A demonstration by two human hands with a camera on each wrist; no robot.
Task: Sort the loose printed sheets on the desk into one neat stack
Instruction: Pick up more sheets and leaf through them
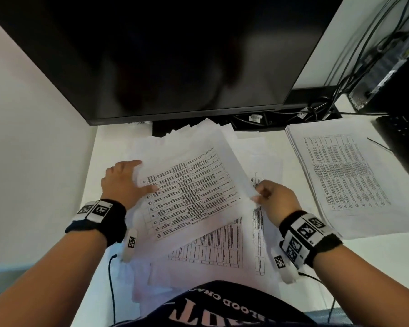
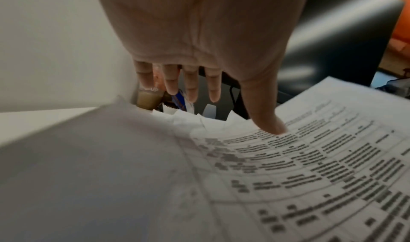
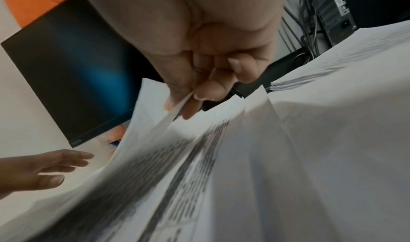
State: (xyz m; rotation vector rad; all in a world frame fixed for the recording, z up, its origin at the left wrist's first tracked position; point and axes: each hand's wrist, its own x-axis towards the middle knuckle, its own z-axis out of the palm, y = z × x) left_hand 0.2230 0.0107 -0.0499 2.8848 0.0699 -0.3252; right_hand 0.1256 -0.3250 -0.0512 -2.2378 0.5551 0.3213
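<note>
A printed sheet with a table lies tilted on top of a loose pile of sheets in the middle of the desk. My left hand sits at its left edge, fingers straight, and the left thumb presses on the print. My right hand pinches the sheet's right corner between thumb and fingers, lifting that edge a little. A squared stack of printed sheets rests on the desk to the right. More loose sheets fan out toward the monitor.
A large dark monitor overhangs the back of the pile. A black keyboard lies at the far right beside the stack, and behind it are cables and a computer case. A white partition closes the left.
</note>
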